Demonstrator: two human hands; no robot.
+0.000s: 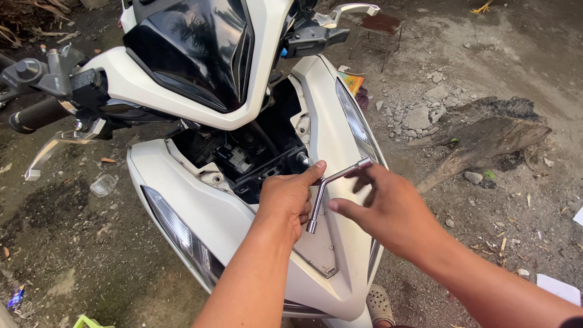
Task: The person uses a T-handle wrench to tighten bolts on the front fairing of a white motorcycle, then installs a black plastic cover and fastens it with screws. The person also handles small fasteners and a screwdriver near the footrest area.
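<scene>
Nearest the camera, two bare forearms reached in from the bottom edge over the nose of a white scooter (212, 212). A foot in a pale perforated clog (379, 304) showed just beside the front panel, low in the view.

The left hand (286, 203) rested on the white front panel, its fingers curled in and the thumb stretched forward to press against the bend of a chrome Y-shaped socket wrench (325, 188). The right hand (388, 206) came in beside it, fingers loosely bent around the wrench's upper right arm, the forefinger pointing left beneath the tool. One arm of the wrench hung down over the panel, and another ran left into the open cavity (249, 155) in the fairing, where dark wiring and black parts lay exposed.

Above the cavity sat the glossy black windscreen panel (194, 48) framed in white. The handlebar grip (36, 115) and silver brake lever (57, 146) stood out at the left, and a second lever (352, 9) at the top.

Farther off, on the bare dirt ground (73, 243), lay a heap of broken rubble (419, 112), a weathered tree stump (486, 136) and a small rusty stool (379, 27).
</scene>
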